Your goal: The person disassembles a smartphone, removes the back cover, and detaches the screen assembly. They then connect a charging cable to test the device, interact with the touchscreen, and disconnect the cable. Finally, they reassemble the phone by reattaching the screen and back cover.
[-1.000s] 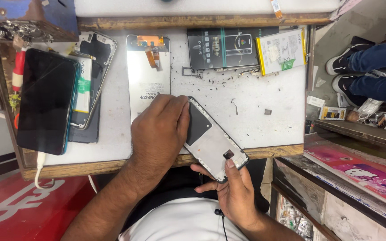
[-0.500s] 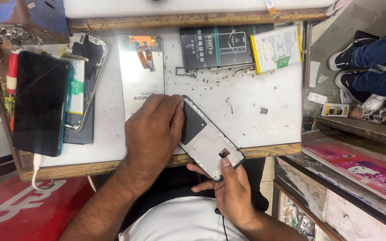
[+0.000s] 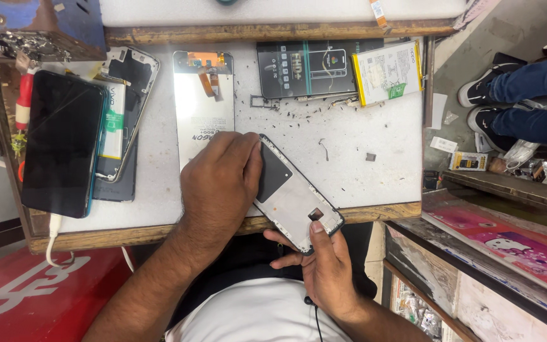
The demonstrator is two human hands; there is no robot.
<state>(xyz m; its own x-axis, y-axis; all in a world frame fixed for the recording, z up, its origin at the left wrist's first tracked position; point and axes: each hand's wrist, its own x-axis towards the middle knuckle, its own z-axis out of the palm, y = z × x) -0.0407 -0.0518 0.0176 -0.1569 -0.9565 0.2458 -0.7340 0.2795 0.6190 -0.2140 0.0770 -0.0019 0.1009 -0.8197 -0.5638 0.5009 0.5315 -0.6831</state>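
— Nearest the body? 
— Right hand (image 3: 324, 269) pinching the near end of the phone frame (image 3: 295, 193) over the table (image 3: 375, 136) edge, thumb on top. 
— Left hand (image 3: 220, 183)? 
— Pressed flat on the frame's far end, fingers together. 
— Progress? 
— Looks midway: frame stripped, no battery or board inside. 
— Farther back? 
— Display panel (image 3: 202, 104), battery (image 3: 387, 71), loose screws (image 3: 299, 114) lying apart, unfitted.

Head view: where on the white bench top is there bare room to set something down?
Barest patch: right part of the bench top, between the phone frame, boxed parts and right edge; only small bits there. The left is crowded with a black phone and opened phones.
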